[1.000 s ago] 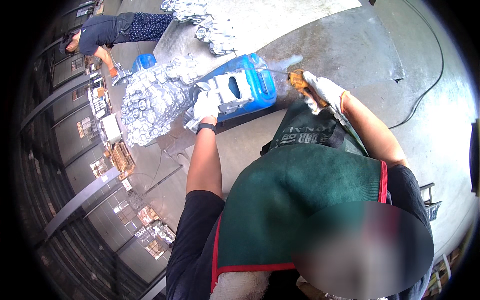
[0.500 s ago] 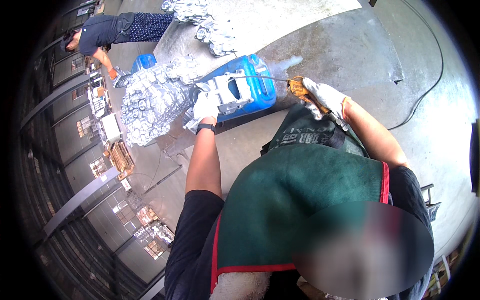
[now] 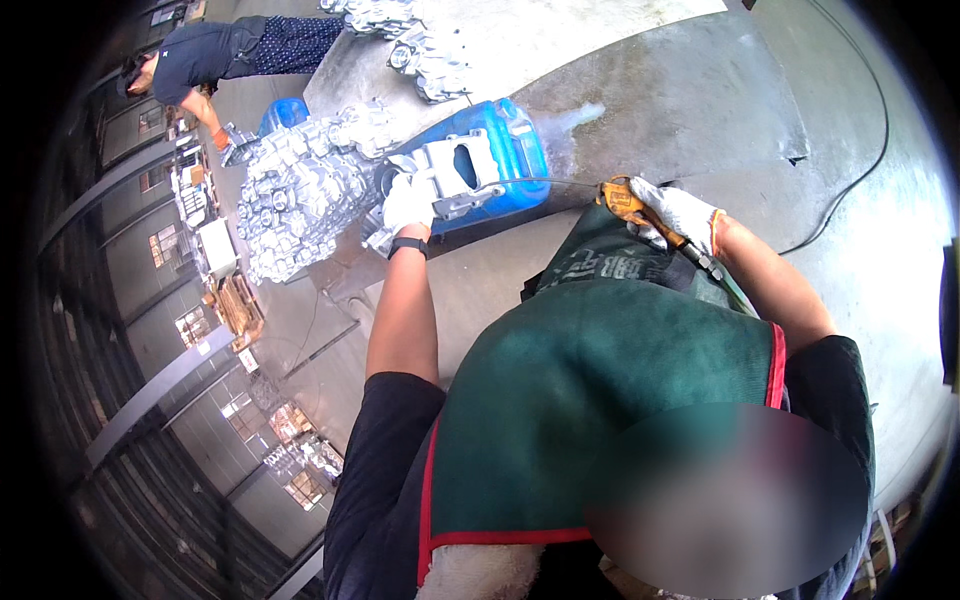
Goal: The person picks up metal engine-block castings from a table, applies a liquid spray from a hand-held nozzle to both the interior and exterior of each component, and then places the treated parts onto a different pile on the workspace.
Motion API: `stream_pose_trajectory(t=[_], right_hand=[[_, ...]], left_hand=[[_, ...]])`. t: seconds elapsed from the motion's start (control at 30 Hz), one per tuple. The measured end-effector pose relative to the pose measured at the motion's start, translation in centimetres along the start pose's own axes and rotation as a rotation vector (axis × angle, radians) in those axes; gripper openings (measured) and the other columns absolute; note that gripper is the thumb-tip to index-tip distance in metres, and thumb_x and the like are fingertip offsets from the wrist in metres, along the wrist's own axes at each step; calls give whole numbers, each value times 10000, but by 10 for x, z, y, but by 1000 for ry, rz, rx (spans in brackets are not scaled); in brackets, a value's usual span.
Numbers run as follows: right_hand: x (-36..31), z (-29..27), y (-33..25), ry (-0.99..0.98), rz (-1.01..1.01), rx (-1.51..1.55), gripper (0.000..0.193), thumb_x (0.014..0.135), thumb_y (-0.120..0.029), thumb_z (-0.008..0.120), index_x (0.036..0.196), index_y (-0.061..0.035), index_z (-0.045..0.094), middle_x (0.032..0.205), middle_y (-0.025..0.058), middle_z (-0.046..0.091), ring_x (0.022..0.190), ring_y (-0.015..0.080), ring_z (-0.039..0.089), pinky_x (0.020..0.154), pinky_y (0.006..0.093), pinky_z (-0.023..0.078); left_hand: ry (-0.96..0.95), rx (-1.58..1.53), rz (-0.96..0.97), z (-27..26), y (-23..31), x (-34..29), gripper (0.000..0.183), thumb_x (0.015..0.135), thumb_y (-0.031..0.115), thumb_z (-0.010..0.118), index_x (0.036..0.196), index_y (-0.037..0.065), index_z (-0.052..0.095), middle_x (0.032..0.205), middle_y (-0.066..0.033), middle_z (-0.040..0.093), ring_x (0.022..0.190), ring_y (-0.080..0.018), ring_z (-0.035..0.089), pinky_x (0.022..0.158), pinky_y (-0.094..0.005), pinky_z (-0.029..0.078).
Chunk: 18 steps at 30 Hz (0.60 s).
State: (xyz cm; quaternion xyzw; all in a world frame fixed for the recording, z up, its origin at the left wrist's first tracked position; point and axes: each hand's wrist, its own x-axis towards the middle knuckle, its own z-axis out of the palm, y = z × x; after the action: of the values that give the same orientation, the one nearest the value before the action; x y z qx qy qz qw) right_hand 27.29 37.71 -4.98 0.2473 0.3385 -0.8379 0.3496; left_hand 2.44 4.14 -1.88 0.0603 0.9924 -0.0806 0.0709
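Observation:
In a white glove, my left hand (image 3: 408, 203) is closed on the left end of a silver metal casting (image 3: 448, 165) with a large opening. The casting lies on a blue plastic drum (image 3: 520, 150). My right hand (image 3: 675, 213), also gloved, is wrapped round a yellow air blow gun (image 3: 622, 200) with a hose at its back. Its long thin nozzle (image 3: 560, 182) reaches left to the casting's near edge; I cannot tell whether the tip touches.
Many similar castings (image 3: 300, 190) are piled left of the drum, with more castings (image 3: 430, 62) farther back. A co-worker (image 3: 215, 60) bends at the pile's far left, one hand at a casting. A dark cable (image 3: 880, 150) curves over the floor at right. I wear a green apron (image 3: 600, 390).
My right hand has drawn the blow gun right and a little nearer. The nozzle has shifted from the casting's far side to its near edge. My left hand keeps its hold.

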Motion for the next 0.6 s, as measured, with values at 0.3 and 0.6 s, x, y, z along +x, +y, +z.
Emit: stream_pose_trajectory(t=[0.3,0.6], right_hand=[[16,-5,9,19,8,-5,430,928,-496,418,899,-108,601,651,-33,537,487,51,433,423,202,341],[24,2,8,33,-14,-78,477,953,-493,333,802,-107,569,573,-30,478,452,75,393,415,235,302]], left_hand=[[-46,14,-15,1,-2,2,511,896,494,373,1088,58,555,1070,-216,594,991,-384,562,852,-455,416],[26,7,11,0,1,-2,485,865,478,438,1041,39,547,978,-222,625,923,-385,595,801,-460,448]])
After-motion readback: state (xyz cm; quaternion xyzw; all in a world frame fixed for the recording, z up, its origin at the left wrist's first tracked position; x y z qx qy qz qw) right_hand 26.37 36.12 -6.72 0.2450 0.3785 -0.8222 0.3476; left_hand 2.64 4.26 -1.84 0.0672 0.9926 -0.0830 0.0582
